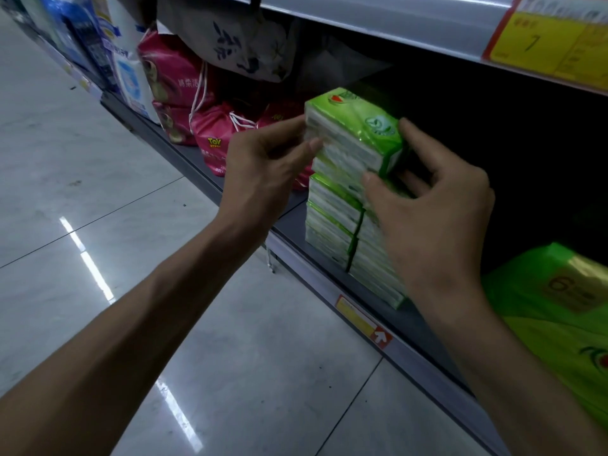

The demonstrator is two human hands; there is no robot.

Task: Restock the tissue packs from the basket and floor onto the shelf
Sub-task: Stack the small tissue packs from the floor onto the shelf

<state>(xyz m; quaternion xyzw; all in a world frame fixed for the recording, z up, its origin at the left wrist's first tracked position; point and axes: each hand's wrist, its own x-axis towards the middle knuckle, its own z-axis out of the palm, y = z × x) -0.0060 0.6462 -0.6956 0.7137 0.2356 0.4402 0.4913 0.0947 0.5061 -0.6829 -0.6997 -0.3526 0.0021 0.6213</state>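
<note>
Together, the left hand (273, 162) and right hand (437, 222) pinched the top pack (355, 133) by its ends, fingers curled round it. Directly under the grip sat the stack (330, 222) on the shelf (411, 324); the right thumb perhaps touched it, though blur obscured that. Pink bags (214, 139) lay beyond the left hand.

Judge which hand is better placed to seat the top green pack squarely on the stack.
Right, probably. The right hand spans the right end of the top green pack, thumb in front, fingers behind; the left hand only pinches its left edge.
</note>
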